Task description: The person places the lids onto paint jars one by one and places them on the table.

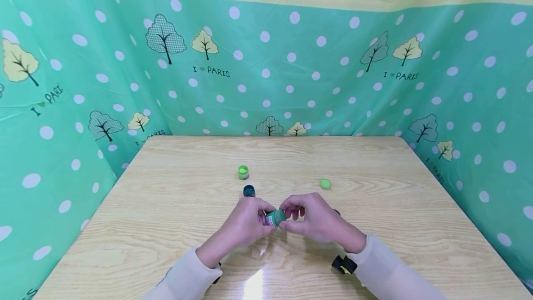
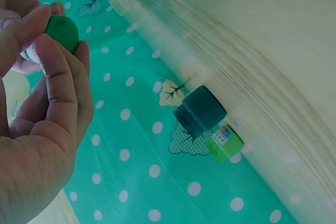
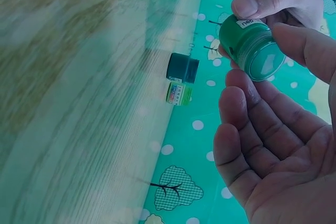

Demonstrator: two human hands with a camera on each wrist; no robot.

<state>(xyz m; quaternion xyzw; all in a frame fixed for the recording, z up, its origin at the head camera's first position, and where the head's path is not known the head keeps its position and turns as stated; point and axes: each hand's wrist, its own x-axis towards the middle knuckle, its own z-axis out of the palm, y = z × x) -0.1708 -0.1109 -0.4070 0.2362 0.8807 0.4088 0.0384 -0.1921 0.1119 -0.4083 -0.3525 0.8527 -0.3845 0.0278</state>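
Observation:
My left hand (image 1: 249,219) grips a small green paint jar (image 1: 275,218), its label partly covered by the fingers. In the right wrist view the jar (image 3: 244,43) is tilted on its side, its round pale-green mouth towards my right hand (image 3: 283,145). That hand's fingers are spread and loosely bent beneath the mouth, and the thumb is close to the rim; whether they touch it I cannot tell. In the left wrist view the jar's green base (image 2: 64,32) pokes out between the left fingers.
Beyond the left hand stand an uncapped dark teal jar (image 1: 249,191) and a lime-green jar (image 1: 243,172). A lime-green lid (image 1: 325,184) lies past the right hand. Something dark (image 1: 336,212) shows partly behind the right wrist. A patterned curtain (image 1: 266,59) borders the wooden table (image 1: 187,170).

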